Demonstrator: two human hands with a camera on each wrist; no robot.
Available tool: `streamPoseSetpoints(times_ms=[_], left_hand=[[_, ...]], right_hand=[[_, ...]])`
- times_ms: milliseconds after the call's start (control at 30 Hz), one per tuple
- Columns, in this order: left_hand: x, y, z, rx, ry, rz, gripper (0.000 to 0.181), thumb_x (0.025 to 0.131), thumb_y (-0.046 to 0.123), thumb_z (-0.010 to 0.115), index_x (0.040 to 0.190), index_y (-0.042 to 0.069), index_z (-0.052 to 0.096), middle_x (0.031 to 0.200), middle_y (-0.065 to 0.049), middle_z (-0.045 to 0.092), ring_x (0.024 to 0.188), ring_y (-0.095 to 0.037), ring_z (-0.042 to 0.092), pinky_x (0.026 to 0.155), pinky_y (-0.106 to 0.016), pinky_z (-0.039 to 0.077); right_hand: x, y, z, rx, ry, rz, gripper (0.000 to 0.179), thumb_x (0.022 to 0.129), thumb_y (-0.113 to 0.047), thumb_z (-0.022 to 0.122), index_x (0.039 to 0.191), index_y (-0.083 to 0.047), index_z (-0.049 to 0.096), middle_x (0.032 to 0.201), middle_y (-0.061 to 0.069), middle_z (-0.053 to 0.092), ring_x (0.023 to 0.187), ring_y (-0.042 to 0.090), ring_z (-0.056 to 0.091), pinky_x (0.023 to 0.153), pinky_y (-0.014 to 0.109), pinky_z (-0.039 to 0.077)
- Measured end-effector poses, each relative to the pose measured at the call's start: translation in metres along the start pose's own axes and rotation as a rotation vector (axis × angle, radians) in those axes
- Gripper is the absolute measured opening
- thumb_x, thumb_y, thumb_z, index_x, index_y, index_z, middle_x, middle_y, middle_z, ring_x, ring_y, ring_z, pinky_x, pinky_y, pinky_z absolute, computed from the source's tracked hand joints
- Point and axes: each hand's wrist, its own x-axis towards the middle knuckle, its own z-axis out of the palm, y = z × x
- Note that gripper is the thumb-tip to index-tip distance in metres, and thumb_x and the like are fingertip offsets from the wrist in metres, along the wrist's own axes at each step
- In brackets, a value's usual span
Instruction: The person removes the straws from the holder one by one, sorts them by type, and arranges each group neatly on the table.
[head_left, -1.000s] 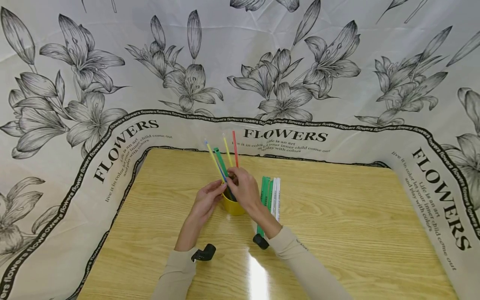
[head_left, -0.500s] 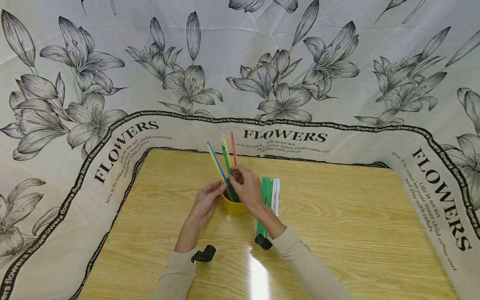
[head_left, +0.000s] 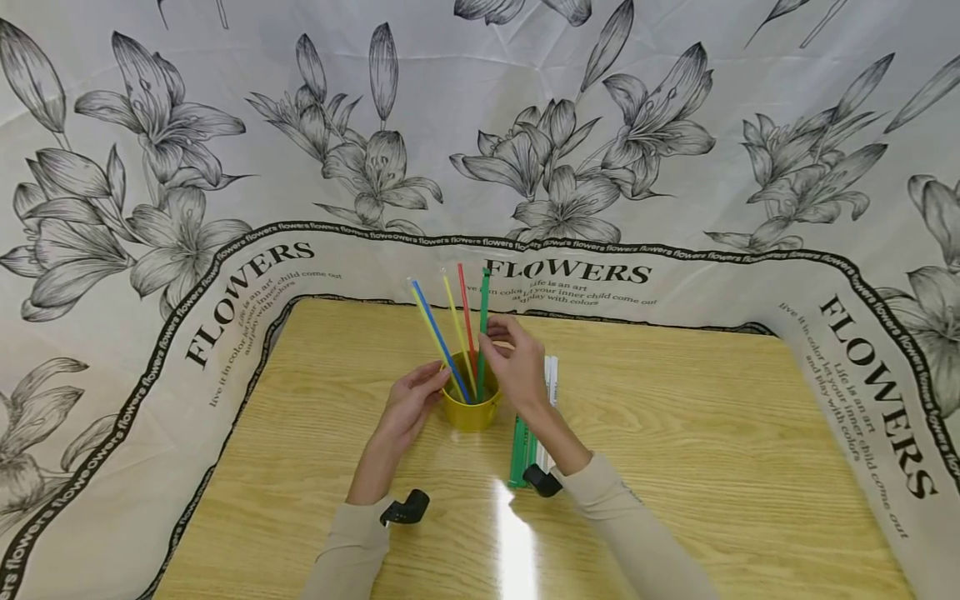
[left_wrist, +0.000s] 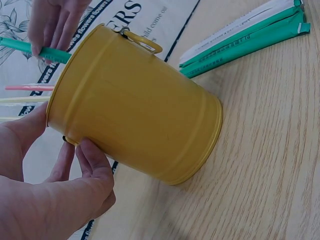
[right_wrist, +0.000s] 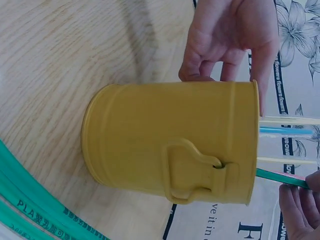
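A small yellow metal bucket (head_left: pixel 470 418) with side handles stands upright on the table. My left hand (head_left: pixel 408 404) grips its left side near the rim, thumb at the top edge and fingers against the wall. Leaning in the bucket are a blue straw (head_left: pixel 432 317), a red straw (head_left: pixel 464 296) and yellow straws (head_left: pixel 453 302), with clear wrapping showing on some. My right hand (head_left: pixel 519 367) pinches a green-wrapped straw (head_left: pixel 484 302) between thumb and fingers at the right of the rim, its lower end inside the bucket. The right wrist view shows this green straw (right_wrist: pixel 280 176) crossing the rim.
To the right of the bucket, green-wrapped straws (head_left: pixel 519 467) and white-wrapped straws (head_left: pixel 553 383) lie side by side on the wooden table (head_left: pixel 675 433), partly hidden by my right forearm. A flower-printed cloth (head_left: pixel 420 200) rises behind the table and along its sides.
My right hand has moved right with the green straw, which swung from leaning left among the others to nearly upright at the right side. The left hand stays at the bucket.
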Motion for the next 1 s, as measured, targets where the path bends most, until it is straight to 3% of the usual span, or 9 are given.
streamPoseSetpoints(times_ms=[133, 300, 467, 667, 833, 1000], left_hand=[[-0.002, 0.002, 0.0, -0.002, -0.007, -0.002, 0.046, 0.1, 0.007, 0.068, 0.141, -0.008, 0.053, 0.121, -0.009, 0.059, 0.102, -0.015, 0.061, 0.086, -0.024, 0.051], [-0.003, 0.002, 0.0, -0.011, -0.015, 0.001, 0.046, 0.101, 0.006, 0.067, 0.141, -0.008, 0.052, 0.122, -0.01, 0.059, 0.107, -0.019, 0.06, 0.087, -0.025, 0.052], [-0.002, 0.001, -0.001, -0.008, -0.005, 0.006, 0.045, 0.101, 0.006, 0.067, 0.141, -0.007, 0.053, 0.121, -0.009, 0.06, 0.108, -0.021, 0.061, 0.085, -0.024, 0.053], [-0.001, -0.001, -0.001, 0.0, 0.0, 0.007, 0.044, 0.1, 0.006, 0.067, 0.14, -0.006, 0.054, 0.119, -0.008, 0.061, 0.108, -0.022, 0.061, 0.086, -0.025, 0.052], [0.001, -0.001, -0.001, 0.008, -0.01, 0.009, 0.044, 0.101, 0.006, 0.067, 0.141, -0.007, 0.054, 0.12, -0.008, 0.061, 0.11, -0.022, 0.061, 0.089, -0.027, 0.052], [0.002, -0.002, -0.002, 0.014, -0.013, 0.002, 0.046, 0.1, 0.008, 0.068, 0.141, -0.007, 0.053, 0.12, -0.008, 0.06, 0.108, -0.02, 0.061, 0.088, -0.026, 0.051]], right_hand=[[0.003, -0.001, -0.008, 0.012, 0.038, 0.004, 0.022, 0.096, -0.004, 0.072, 0.117, 0.003, 0.068, 0.104, 0.019, 0.071, 0.096, 0.033, 0.073, 0.081, 0.037, 0.061], [0.008, 0.001, -0.018, 0.033, 0.087, 0.047, 0.022, 0.096, -0.006, 0.072, 0.117, 0.003, 0.069, 0.104, 0.018, 0.072, 0.094, 0.033, 0.072, 0.079, 0.025, 0.059], [0.011, 0.002, -0.029, 0.082, 0.128, 0.104, 0.024, 0.098, -0.008, 0.072, 0.119, 0.003, 0.068, 0.107, 0.019, 0.07, 0.093, 0.025, 0.071, 0.078, 0.019, 0.057], [0.015, 0.002, -0.043, 0.237, 0.136, 0.205, 0.03, 0.098, -0.007, 0.071, 0.123, 0.008, 0.063, 0.11, 0.02, 0.065, 0.088, 0.012, 0.069, 0.08, 0.031, 0.061], [0.019, 0.004, -0.053, 0.381, 0.174, 0.287, 0.029, 0.097, -0.001, 0.07, 0.122, 0.011, 0.06, 0.104, 0.012, 0.064, 0.085, 0.013, 0.07, 0.08, 0.035, 0.061], [0.022, 0.007, -0.06, 0.431, 0.208, 0.333, 0.029, 0.097, 0.0, 0.07, 0.122, 0.01, 0.06, 0.101, 0.007, 0.066, 0.087, 0.013, 0.072, 0.082, 0.038, 0.061]])
